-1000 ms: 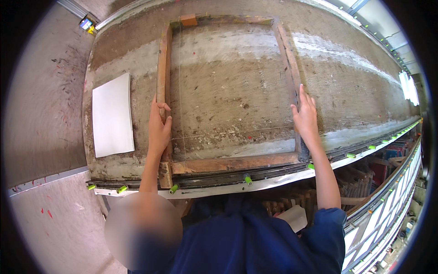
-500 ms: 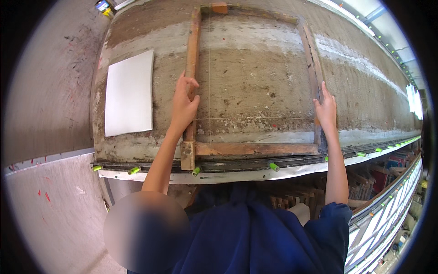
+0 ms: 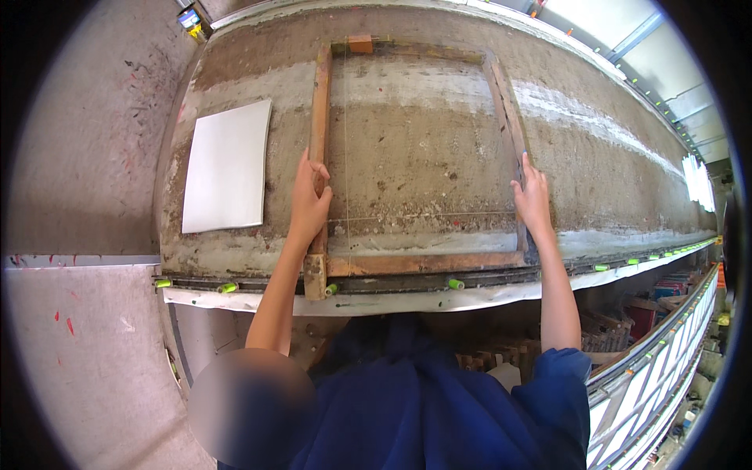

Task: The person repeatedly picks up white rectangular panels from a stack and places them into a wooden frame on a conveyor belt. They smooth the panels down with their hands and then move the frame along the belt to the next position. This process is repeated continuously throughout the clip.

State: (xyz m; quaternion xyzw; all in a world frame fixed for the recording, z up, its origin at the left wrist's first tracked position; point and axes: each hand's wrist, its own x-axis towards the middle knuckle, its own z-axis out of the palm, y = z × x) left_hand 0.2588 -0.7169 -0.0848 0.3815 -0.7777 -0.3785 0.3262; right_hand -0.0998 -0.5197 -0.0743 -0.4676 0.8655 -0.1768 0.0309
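A rectangular wooden frame [image 3: 427,264] is set over the middle part of the long, stained bench [image 3: 611,172], its near bar running just inside the bench's near edge. The left hand [image 3: 311,197] holds the frame's left bar between thumb and curled fingers; the right hand [image 3: 533,200] holds the right bar, its thumb on the inner side and its fingers stretched along the outer side. Whether the frame bears fully on the bench cannot be told. A small wooden block [image 3: 315,276] sits at the near left corner and reaches over the bench's rail; an orange block [image 3: 360,44] sits on the far bar, toward its left end. Two thin lines cross within the frame. A white sheet [image 3: 227,166] lies on the bench to the left, apart from the frame. Green pegs [image 3: 456,284] line the near edge.
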